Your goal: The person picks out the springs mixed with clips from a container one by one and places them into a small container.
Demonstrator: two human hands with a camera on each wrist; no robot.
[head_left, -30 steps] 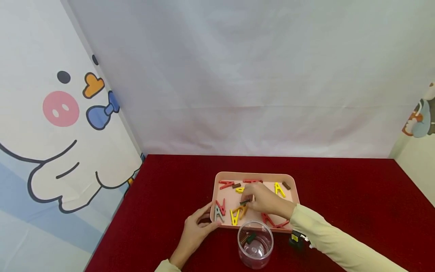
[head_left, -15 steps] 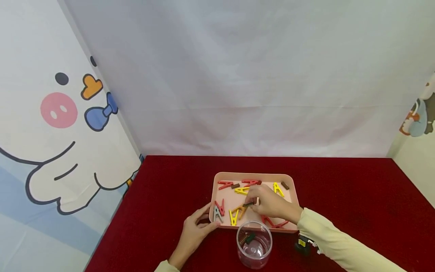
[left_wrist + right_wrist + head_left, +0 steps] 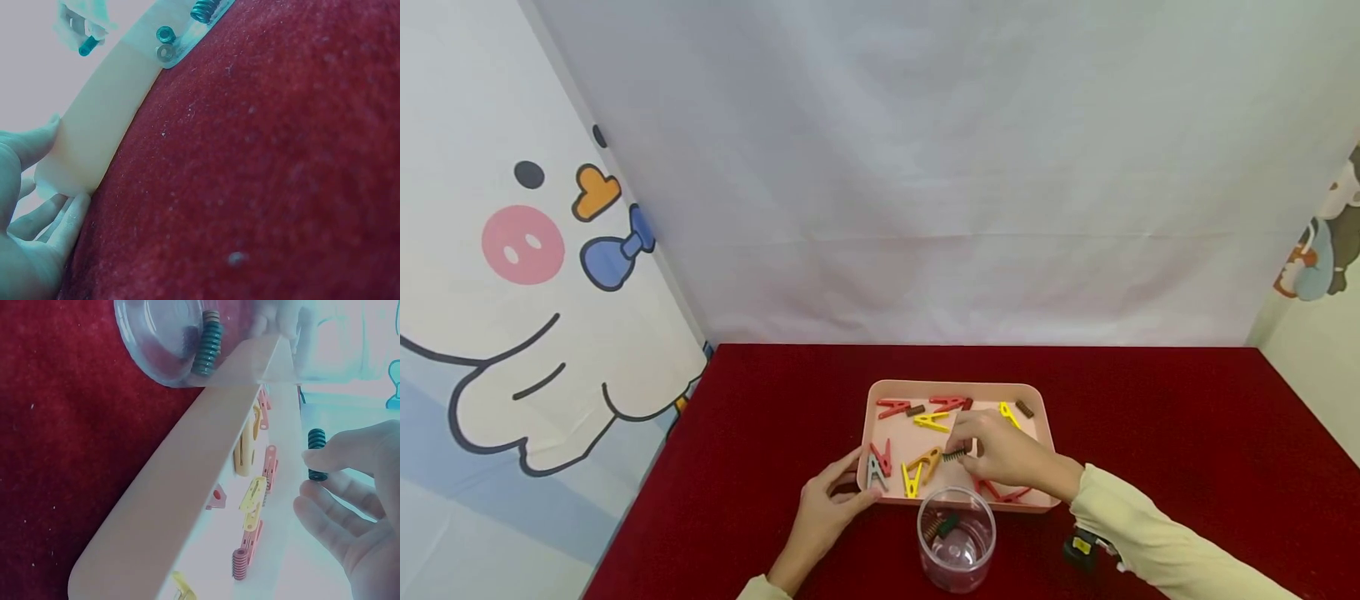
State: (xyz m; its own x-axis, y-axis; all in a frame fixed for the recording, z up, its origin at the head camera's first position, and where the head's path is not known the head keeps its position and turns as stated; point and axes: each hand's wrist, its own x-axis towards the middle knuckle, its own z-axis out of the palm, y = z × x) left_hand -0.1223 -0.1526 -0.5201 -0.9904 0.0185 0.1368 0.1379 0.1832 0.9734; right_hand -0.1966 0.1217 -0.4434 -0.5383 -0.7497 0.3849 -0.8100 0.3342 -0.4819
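Observation:
My right hand (image 3: 1003, 457) pinches a dark green coil spring (image 3: 317, 454) between thumb and fingers, over the pink tray (image 3: 958, 387). My left hand (image 3: 829, 510) grips the tray's near left corner, thumb at the rim and fingers against the outer wall in the left wrist view. Plastic clips lie in the tray: yellow clips (image 3: 912, 481), red clips (image 3: 892, 407), an orange clip (image 3: 927, 461) and a grey clip (image 3: 876, 472). Brown springs (image 3: 1024, 408) lie among them. A clear round jar (image 3: 957, 577) stands before the tray, with green and brown springs (image 3: 947, 525) inside.
A black tape measure with a yellow label (image 3: 1079, 548) lies on the red cloth (image 3: 760, 442), partly behind the right sleeve. A pale curtain (image 3: 970, 208) hangs behind the table. A printed cartoon sheet (image 3: 550, 358) is on the left.
My right hand has drawn back a little to the right with the green spring, uncovering more of the orange and yellow clips. My left hand stays on the tray corner.

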